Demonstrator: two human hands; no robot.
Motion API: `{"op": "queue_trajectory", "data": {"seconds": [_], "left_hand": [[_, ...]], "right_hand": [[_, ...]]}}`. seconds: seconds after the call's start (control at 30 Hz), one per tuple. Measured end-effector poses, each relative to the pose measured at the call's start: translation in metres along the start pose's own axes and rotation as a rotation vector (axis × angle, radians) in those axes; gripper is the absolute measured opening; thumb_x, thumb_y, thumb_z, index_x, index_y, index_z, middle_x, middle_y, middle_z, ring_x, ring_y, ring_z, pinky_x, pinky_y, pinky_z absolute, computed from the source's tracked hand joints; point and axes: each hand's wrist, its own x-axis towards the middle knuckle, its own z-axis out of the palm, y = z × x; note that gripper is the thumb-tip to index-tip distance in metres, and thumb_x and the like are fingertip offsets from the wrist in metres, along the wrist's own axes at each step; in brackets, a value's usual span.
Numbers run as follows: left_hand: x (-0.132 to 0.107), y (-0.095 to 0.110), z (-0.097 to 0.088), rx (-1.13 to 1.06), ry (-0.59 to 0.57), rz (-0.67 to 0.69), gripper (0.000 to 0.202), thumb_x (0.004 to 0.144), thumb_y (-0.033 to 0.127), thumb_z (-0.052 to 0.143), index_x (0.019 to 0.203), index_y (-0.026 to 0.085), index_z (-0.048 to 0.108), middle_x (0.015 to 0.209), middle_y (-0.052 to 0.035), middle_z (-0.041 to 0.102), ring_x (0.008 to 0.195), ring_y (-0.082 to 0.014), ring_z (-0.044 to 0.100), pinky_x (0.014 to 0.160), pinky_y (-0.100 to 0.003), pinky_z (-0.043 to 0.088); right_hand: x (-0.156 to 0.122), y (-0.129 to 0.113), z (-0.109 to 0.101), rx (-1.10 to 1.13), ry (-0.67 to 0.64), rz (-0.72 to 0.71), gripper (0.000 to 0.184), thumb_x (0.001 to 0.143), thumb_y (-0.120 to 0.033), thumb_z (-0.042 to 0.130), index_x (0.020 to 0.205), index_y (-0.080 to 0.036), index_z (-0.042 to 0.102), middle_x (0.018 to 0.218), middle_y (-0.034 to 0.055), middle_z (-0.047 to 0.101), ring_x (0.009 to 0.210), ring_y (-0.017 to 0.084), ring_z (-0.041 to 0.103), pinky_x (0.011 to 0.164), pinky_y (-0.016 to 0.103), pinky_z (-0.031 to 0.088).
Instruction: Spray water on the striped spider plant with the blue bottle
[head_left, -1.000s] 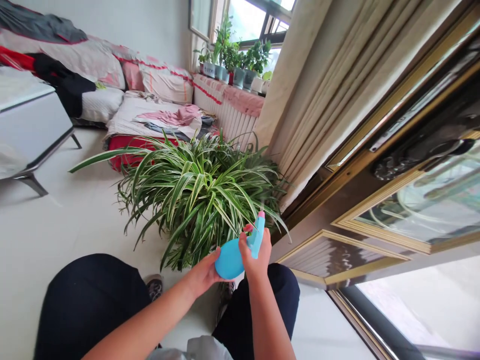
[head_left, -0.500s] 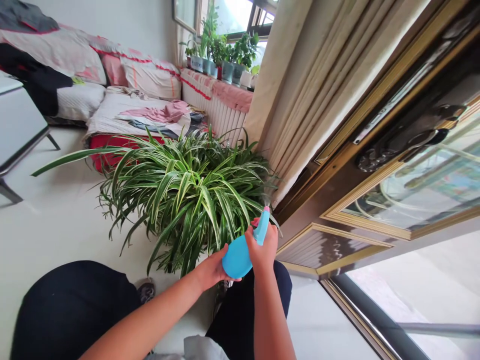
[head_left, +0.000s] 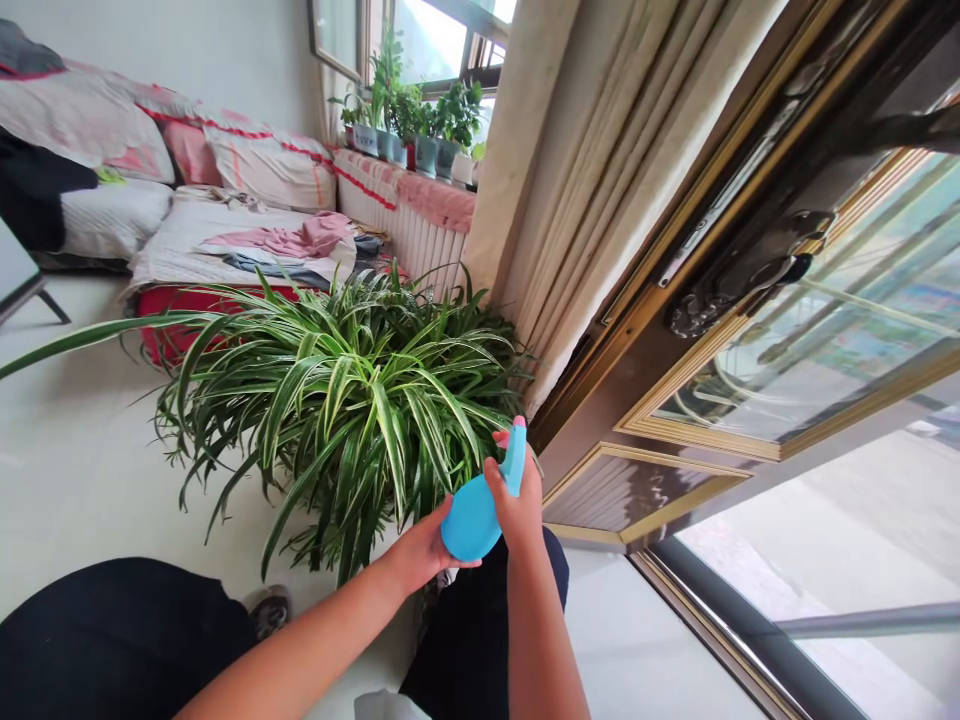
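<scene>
Now, spray bottle [head_left: 471, 520]: being held by left hand [head_left: 426, 552] and right hand [head_left: 525, 512].
Sofa [head_left: 176, 240], curtain [head_left: 600, 180]: being partly hidden by spider plant [head_left: 352, 390].

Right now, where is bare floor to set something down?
Pale glossy floor shows bare between the bushy striped green plant and dark-trousered left knee, and right of the right knee. Crowded: where plant overlaps pleated cream curtain.
</scene>
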Motion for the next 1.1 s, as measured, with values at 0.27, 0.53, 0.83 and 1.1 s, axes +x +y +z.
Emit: {"op": "queue_trajectory", "data": {"seconds": [0.27,0.53,0.83,1.1], "left_hand": [[0.026,-0.005,0.0,-0.084,0.219,-0.087,0.065,0.087,0.051,0.052,0.139,0.016,0.037,0.132,-0.0156,0.059,0.128,-0.0353,0.05,0.103,-0.059,0.041],[0.024,-0.018,0.006,-0.08,0.18,-0.132,0.058,0.091,0.054,0.04,0.134,0.016,0.044,0.132,-0.0158,0.059,0.121,-0.0357,0.056,0.103,-0.062,0.039],[0.024,-0.036,-0.014,-0.045,0.15,-0.187,0.06,0.083,0.059,0.054,0.126,0.017,0.052,0.121,-0.0149,0.066,0.12,-0.037,0.057,0.096,-0.058,0.046],[0.025,-0.037,-0.014,-0.035,0.132,-0.177,0.06,0.083,0.061,0.052,0.127,0.02,0.049,0.126,-0.0133,0.063,0.121,-0.0344,0.056,0.097,-0.056,0.046]], "right_hand": [[0.005,0.025,0.008,-0.044,0.114,0.123,0.021,0.079,-0.031,0.05,0.091,-0.019,0.063,0.078,0.0044,0.069,0.075,0.021,0.066,0.072,0.034,0.051],[0.002,0.026,0.003,-0.013,-0.005,0.12,0.045,0.079,-0.035,0.055,0.122,-0.021,0.057,0.113,0.0077,0.069,0.101,0.024,0.065,0.085,0.036,0.051],[-0.011,0.051,0.006,-0.109,0.117,0.292,0.032,0.072,-0.032,0.053,0.097,-0.015,0.064,0.078,0.0074,0.069,0.074,0.026,0.067,0.069,0.038,0.051],[-0.012,0.043,0.001,-0.082,0.077,0.247,0.046,0.074,-0.031,0.053,0.118,-0.02,0.059,0.101,0.0072,0.07,0.094,0.025,0.065,0.082,0.037,0.049]]}}
